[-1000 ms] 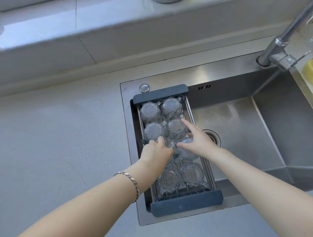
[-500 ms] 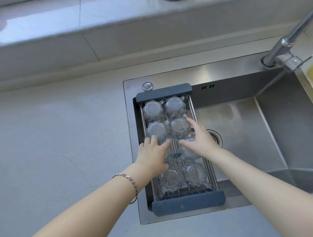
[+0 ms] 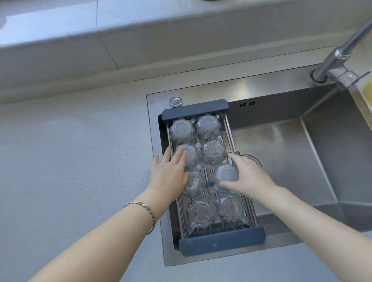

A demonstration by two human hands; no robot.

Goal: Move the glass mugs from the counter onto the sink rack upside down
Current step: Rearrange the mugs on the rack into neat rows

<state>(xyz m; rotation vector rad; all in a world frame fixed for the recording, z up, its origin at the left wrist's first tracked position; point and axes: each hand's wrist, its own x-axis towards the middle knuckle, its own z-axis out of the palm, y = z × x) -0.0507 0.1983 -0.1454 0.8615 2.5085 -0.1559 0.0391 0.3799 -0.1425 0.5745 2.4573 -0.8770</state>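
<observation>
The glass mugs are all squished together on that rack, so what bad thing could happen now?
1. The glass mugs sit packed in two rows on the rack, so a nudge from the left hand could knock glass against glass and chip it.
2. The right hand is around one mug; it might slip off into the sink.

Clear glass mugs, dark grey rack
</observation>
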